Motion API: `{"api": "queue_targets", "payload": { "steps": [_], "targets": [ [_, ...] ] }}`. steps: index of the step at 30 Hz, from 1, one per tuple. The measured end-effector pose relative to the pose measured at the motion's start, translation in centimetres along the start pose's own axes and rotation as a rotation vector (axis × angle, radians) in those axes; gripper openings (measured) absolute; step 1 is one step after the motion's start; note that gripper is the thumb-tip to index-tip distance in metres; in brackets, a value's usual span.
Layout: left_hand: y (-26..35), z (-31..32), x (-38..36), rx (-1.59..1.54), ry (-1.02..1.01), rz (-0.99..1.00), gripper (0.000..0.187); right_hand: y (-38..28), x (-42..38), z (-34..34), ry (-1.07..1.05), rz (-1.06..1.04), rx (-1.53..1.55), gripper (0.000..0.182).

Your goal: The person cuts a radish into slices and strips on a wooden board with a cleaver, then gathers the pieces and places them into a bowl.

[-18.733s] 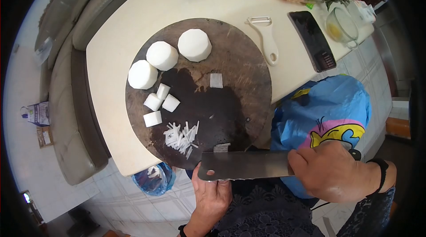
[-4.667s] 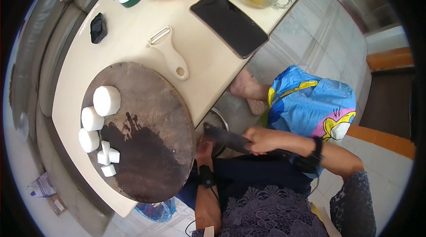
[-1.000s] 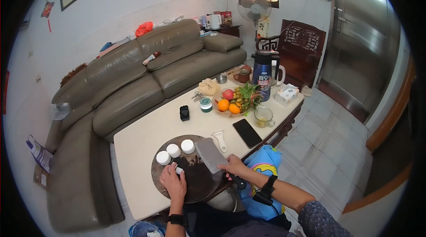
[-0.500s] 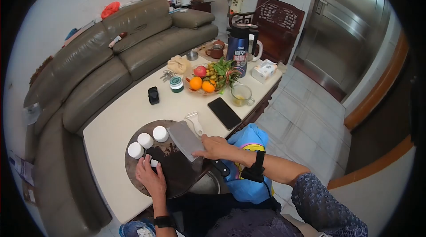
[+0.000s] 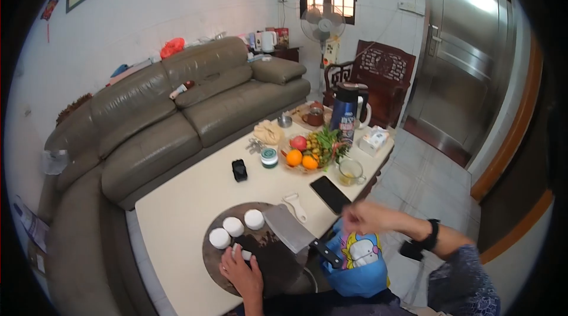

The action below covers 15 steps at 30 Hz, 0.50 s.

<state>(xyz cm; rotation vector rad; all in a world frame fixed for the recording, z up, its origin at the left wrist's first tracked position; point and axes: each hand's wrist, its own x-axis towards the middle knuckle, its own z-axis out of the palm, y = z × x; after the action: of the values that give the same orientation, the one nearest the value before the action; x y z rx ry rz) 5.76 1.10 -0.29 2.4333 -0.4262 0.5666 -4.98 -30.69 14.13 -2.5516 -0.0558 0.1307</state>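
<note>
My left hand (image 5: 241,273) rests on the dark round cutting board (image 5: 275,280), fingers closed around a small white piece (image 5: 242,253). Just beyond it stand three thick white round pieces (image 5: 234,227) in a curved row. A cleaver (image 5: 287,227) lies flat on the board's right side, its black handle pointing out over the table edge. Apart from the cleaver, my right hand (image 5: 368,217) is raised above a blue cartoon-print bag (image 5: 358,271); motion smears its fingers. A white peeler (image 5: 296,208) lies on the table beside the blade.
On the cream table (image 5: 177,221) are a black phone (image 5: 330,194), a glass cup (image 5: 351,172), a fruit basket with oranges (image 5: 302,161), a green-and-white jar (image 5: 269,158), a small black object (image 5: 239,170), a blue thermos (image 5: 344,116) and a tissue box (image 5: 374,140). A leather sofa (image 5: 236,106) stands behind.
My right hand has let go of the cleaver and moved up and right, leaving it on the board. My left hand stays at the white piece. The view has tilted up.
</note>
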Motion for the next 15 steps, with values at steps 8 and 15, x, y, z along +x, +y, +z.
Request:
{"api": "queue_targets", "payload": {
  "steps": [8, 15],
  "targets": [
    [0.5, -0.4, 0.1, -0.064, -0.056, -0.074, 0.054, 11.8, -21.0, 12.3, -1.117, 0.68, 0.262, 0.041],
    [0.4, -0.8, 0.2, -0.091, -0.069, -0.084, 0.056, 13.2, -17.4, 9.3, -1.131, 0.547, 0.194, 0.037]
  ]
}}
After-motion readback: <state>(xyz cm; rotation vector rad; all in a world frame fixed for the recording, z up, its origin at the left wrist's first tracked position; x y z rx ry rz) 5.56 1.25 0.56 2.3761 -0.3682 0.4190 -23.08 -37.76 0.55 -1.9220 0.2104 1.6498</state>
